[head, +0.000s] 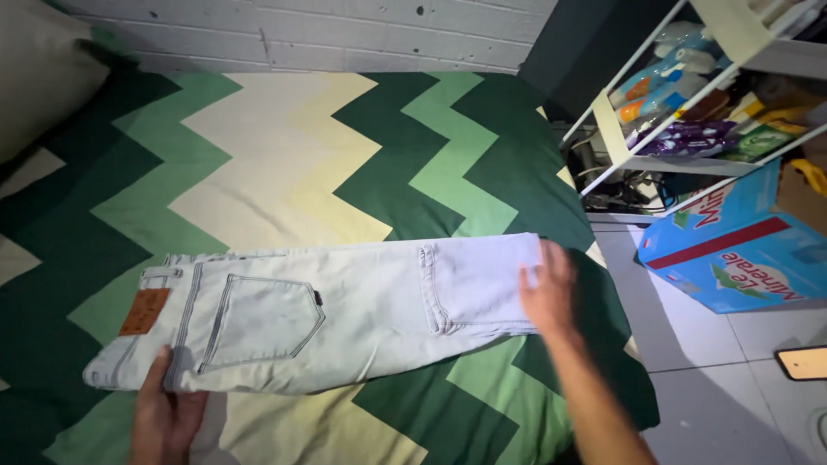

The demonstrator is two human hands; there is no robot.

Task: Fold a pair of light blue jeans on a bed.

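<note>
on the zigzag bedspread (284, 155), both hands — left hand (164, 413), right hand (545, 288) — press open fingers onto folded pale jeans (345, 314).

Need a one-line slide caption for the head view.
Two hands, left at the waistband and right on the folded leg end, press pale jeans flat on a green zigzag bedspread.
</note>
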